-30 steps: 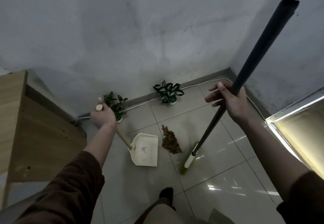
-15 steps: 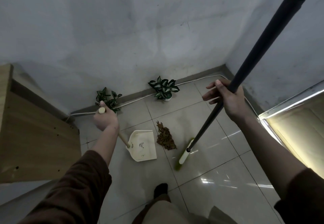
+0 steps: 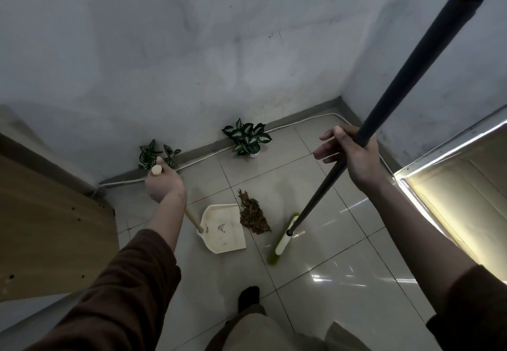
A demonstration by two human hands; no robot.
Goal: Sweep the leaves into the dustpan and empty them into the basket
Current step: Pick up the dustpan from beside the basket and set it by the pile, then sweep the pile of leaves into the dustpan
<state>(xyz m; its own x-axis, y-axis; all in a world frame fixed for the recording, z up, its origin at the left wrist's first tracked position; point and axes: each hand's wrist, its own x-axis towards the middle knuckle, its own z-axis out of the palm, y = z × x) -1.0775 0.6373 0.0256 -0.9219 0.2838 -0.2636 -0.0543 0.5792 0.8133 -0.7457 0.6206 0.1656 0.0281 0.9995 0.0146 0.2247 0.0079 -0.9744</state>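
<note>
A small heap of brown dry leaves (image 3: 253, 214) lies on the tiled floor. Just left of it sits a cream dustpan (image 3: 223, 228), its open edge toward the leaves. My left hand (image 3: 164, 184) grips the top of the dustpan's wooden handle (image 3: 195, 222). My right hand (image 3: 352, 155) holds the long black broom handle (image 3: 406, 83), with some fingers stretched out. The broom head (image 3: 284, 236), white with green bristles, rests on the floor a little right of the leaves, apart from them. No basket is in view.
Two small potted plants (image 3: 248, 138) (image 3: 153, 154) stand along the back wall, where a white cable (image 3: 208, 155) runs. A wooden cabinet (image 3: 52, 224) stands at the left, a lit door sill (image 3: 452, 186) at the right. My foot (image 3: 248, 297) is just behind the dustpan.
The view has shifted a little; the dustpan now sits closer to the leaves. The broom head stays right of the pile and the leaves have not moved.
</note>
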